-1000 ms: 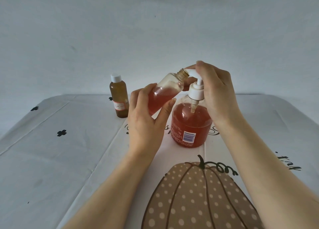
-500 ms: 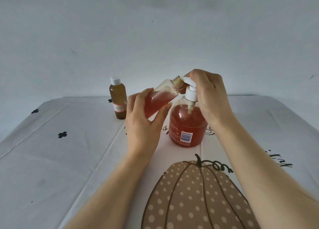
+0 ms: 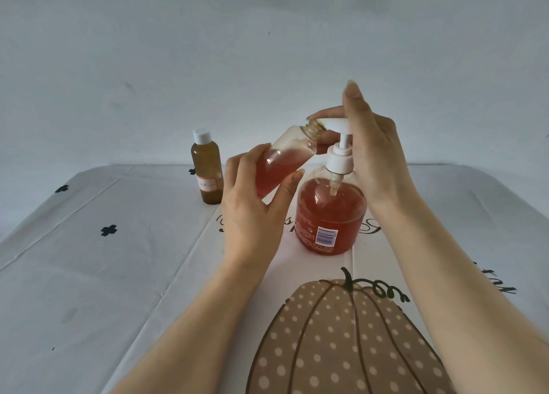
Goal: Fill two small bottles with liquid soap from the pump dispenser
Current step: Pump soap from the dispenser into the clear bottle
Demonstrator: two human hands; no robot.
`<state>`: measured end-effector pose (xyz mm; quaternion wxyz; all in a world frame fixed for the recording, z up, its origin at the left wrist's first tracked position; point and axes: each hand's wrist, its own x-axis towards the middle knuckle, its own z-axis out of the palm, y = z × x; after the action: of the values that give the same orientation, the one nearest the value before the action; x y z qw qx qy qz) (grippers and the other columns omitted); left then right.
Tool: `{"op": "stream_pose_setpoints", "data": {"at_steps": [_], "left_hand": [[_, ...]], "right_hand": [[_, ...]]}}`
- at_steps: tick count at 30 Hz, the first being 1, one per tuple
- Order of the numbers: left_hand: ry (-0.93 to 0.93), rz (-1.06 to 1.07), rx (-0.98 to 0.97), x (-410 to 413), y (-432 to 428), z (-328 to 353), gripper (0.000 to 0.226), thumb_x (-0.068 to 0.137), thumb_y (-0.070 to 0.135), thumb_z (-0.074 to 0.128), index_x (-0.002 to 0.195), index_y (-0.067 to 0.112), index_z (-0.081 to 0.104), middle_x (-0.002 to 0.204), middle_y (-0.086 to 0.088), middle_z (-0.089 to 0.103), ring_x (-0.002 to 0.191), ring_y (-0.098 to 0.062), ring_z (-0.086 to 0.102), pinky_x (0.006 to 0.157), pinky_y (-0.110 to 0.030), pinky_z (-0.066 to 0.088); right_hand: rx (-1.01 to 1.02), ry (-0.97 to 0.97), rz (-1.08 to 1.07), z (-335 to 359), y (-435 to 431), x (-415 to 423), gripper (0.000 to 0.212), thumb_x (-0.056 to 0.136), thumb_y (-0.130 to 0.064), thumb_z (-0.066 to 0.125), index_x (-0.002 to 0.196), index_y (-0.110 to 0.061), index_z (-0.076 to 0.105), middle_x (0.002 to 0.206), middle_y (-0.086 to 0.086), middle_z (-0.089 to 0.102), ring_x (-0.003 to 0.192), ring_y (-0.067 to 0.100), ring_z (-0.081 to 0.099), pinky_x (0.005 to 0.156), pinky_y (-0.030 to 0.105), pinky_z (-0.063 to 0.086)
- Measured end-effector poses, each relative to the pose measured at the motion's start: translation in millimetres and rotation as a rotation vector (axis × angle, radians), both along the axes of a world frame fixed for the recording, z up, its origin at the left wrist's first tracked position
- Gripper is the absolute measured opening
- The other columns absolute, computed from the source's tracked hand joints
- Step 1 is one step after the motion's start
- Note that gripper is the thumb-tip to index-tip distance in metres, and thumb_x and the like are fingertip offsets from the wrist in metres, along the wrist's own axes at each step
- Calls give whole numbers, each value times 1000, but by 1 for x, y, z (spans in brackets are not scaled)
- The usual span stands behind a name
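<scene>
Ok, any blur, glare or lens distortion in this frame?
Head view: the wide-angle lens bows the far edge of the table; light is soft and flat, shadows faint, no harsh glare; soap in the pump dispenser glows translucent; the small bottle looks sharp, the raised fingertip of the right hand slightly soft.

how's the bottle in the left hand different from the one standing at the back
The held bottle is tilted and uncapped; the standing bottle is upright with a white cap. The held bottle shows pink-red soap; the standing bottle looks brown and labelled. Both are small.
</scene>
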<state>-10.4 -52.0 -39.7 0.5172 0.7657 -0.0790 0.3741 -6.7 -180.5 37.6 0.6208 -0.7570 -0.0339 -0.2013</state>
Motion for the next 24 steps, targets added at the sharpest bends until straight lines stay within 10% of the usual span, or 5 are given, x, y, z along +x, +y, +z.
{"op": "stream_pose_setpoints", "data": {"at_steps": [4,19,24], "left_hand": [[1,-6,9,-1,0,0,48,86,35,70,126,13,56,114,3,53,99,22,43,81,1,34],[17,-11,21,-1,0,-2,48,85,33,72,125,11,57,111,5,51,96,22,44,81,2,34],[23,-7,26,-2,2,-4,47,84,31,74,124,10,58,111,2,52,98,24,42,81,2,33]], "right_hand": [[26,-18,-2,-4,0,0,40,104,-42,44,92,-19,74,70,3,74,81,26,71,78,44,57],[-14,-39,35,-13,-3,1,42,95,-27,42,90,12,58,60,1,66,51,11,57,63,42,47],[-23,-16,11,-17,-1,0,46,88,-36,41,86,6,61,65,1,70,72,31,65,64,50,48]]}}
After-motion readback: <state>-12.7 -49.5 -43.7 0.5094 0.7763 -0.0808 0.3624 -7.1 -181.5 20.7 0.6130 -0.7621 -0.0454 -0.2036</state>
